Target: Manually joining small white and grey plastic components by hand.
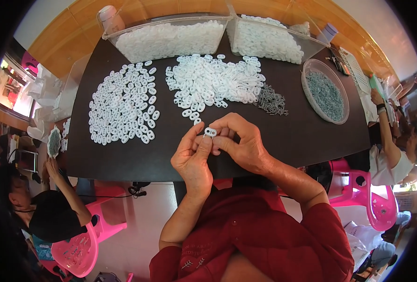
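Observation:
Between my fingertips, at the near middle of the dark table point(119, 160), is a small white oval plastic piece with two holes point(210, 132). My left hand point(194, 160) pinches it from the left with thumb and fingers. The thumb and fingers of my right hand point(241, 141) close on its right side. Just beyond my hands spreads a heap of similar white oval pieces point(213, 80). A small pile of grey screw-like pins point(272, 100) lies at that heap's right edge. To the left, many more white two-hole pieces point(124, 103) lie spread out.
Two clear bins, a left one point(168, 40) and a right one point(269, 40), hold white pieces along the back. A round clear tub point(344, 113) of grey pins stands at right. Co-workers sit left point(44, 207) and right point(391, 160), by pink plastic chairs point(84, 249).

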`<state>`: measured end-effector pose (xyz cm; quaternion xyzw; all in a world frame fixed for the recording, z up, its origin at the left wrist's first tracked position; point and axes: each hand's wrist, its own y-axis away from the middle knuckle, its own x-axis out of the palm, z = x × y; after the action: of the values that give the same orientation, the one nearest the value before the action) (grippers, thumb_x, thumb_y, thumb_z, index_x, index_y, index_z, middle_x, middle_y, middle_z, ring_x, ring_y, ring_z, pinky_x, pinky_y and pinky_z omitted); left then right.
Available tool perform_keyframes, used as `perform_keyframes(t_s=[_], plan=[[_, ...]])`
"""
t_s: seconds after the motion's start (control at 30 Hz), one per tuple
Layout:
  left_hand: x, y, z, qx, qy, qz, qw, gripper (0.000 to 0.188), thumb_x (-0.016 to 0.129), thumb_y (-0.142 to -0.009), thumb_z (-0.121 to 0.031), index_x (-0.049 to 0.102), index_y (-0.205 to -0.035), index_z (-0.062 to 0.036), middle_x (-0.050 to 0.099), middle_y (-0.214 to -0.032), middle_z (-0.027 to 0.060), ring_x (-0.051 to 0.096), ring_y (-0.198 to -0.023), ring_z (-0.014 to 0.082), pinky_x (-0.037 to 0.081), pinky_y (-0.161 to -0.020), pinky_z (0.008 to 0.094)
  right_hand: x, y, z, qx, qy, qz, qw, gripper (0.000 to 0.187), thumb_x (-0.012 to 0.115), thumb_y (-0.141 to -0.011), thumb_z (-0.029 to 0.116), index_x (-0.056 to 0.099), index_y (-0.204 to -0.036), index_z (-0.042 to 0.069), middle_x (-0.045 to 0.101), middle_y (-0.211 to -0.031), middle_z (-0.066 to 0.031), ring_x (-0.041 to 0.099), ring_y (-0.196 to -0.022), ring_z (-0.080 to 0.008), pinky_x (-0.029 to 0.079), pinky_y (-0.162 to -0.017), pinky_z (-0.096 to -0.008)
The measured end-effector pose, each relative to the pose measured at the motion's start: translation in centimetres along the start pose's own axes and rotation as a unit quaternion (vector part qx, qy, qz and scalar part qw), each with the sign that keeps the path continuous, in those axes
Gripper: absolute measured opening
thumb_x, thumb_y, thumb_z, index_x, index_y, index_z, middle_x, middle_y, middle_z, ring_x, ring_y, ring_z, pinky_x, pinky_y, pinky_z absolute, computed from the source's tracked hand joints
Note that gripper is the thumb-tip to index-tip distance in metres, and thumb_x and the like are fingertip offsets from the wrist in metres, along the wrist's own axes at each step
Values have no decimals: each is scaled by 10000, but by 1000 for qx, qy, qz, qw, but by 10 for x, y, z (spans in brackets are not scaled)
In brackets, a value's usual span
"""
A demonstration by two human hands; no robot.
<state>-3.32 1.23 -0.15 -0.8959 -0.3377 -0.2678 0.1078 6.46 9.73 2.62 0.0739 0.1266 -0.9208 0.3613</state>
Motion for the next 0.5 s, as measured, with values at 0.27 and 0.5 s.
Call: perform_keyframes(t_s=[0.27, 0.5], plan=[[8, -4, -12, -73, 41, -51, 995, 232, 548, -868, 75, 580, -1094, 116, 644, -817, 104, 599, -655, 115, 511, -636, 231, 1, -6, -4, -216, 202, -42, 954, 351, 730, -666, -23, 595, -986, 25, 583, -894, -82, 540, -709, -184, 453, -581, -294], [8, -3, -13, -73, 30, -35, 996, 191, 547, -865, 64, 607, -1040, 109, 651, -834, 102, 588, -624, 121, 493, -619, 228, 0, -4, -7, -259, 236, -74, 934, 338, 733, -653, -18, 598, -960, 23, 595, -844, -80, 535, -682, -213, 452, -568, -310]])
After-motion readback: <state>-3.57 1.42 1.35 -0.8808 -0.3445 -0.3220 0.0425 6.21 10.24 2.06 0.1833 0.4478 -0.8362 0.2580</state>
